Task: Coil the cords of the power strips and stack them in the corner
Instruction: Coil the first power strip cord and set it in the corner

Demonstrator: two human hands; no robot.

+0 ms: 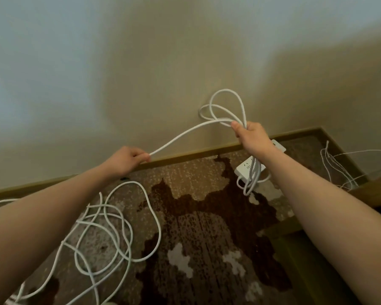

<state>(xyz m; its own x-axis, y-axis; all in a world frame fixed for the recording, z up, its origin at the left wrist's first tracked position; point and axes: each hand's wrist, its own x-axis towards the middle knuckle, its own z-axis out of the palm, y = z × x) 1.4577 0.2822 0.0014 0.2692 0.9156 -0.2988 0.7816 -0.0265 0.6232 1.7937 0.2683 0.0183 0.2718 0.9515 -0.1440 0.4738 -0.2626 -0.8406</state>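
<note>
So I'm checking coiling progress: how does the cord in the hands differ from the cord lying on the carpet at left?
The held cord is gathered into loops gripped by the right hand, one strand running taut to the left hand; the floor cord sprawls in loose, overlapping tangles. The held cord hangs in the air; the floor cord rests on the carpet. Both are white.

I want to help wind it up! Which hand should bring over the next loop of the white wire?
The left hand. It pinches the loose stretch of cord, so it can probably feed that across. The right hand is busy gripping the coiled loops.
</note>
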